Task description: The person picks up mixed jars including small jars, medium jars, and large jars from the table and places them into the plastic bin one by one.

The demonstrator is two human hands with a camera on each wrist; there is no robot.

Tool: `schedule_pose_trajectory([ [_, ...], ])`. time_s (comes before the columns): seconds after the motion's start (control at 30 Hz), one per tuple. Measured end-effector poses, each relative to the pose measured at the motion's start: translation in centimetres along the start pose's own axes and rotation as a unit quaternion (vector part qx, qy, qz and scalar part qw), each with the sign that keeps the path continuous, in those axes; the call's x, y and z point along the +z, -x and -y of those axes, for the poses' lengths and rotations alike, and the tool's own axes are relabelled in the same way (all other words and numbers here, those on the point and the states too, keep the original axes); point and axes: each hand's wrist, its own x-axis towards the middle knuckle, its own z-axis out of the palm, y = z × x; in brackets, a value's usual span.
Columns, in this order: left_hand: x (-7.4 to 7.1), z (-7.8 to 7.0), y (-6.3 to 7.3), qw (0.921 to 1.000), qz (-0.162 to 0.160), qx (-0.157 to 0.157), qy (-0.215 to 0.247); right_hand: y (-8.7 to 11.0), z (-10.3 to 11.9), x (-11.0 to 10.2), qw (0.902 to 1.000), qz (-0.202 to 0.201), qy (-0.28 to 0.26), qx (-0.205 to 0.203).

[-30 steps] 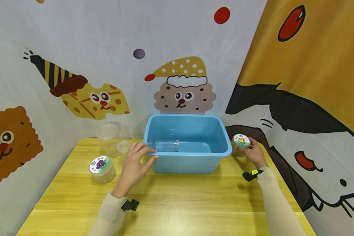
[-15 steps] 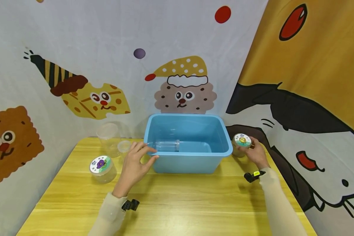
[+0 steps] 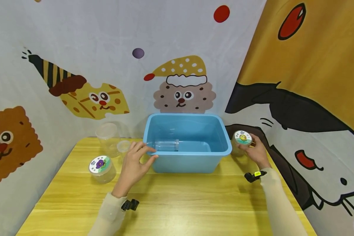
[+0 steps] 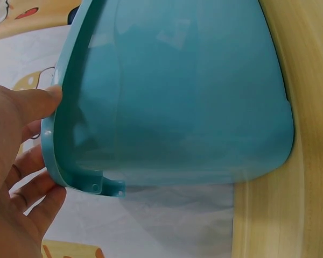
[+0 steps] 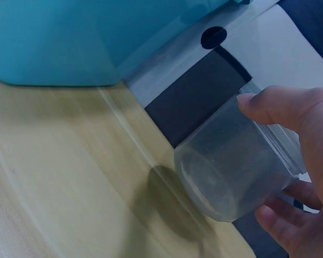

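Note:
In the head view, my right hand point(image 3: 257, 153) grips a clear plastic jar point(image 5: 231, 161) near its top, to the right of the blue bin point(image 3: 186, 164). Its round lid point(image 3: 243, 137) bears a yellow flower. The jar's base shows in the right wrist view, with a shadow on the table beside it. At the bin's front left corner my left hand point(image 3: 134, 164) holds the rim point(image 4: 49, 129) between thumb and fingers. Inside the bin a clear cylindrical container point(image 3: 166, 145) lies on its side.
Left of the bin stand a tall clear container point(image 3: 107, 141), a small clear container point(image 3: 123, 147) and a short jar with a purple flower lid point(image 3: 101, 168). A printed cloth point(image 3: 106, 39) hangs behind the wooden table point(image 3: 177, 203).
The right hand and its jar have shifted slightly, and the lid now sits a little higher and more tilted. The left hand and the bin stay in place.

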Motion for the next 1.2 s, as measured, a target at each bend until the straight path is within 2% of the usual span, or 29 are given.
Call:
schedule_pose_trajectory([
  [0.27,0.0,0.0,0.0,0.9999,-0.010,0.010,-0.001,0.0,1.3,-0.4,0.9999,-0.015,0.007,-0.005],
  [0.6,0.0,-0.1,0.0,1.0000,-0.004,0.002,0.002,0.2,2.6,-0.5,0.9988,-0.027,0.006,-0.040],
  [0.87,0.0,0.0,0.1,0.9998,-0.013,0.012,-0.003,0.4,4.1,-0.8,0.9970,-0.036,0.024,-0.065],
  [1.2,0.0,0.0,0.0,0.9998,-0.016,0.015,0.000,1.0,5.9,-1.7,0.9975,-0.020,0.024,-0.064],
])
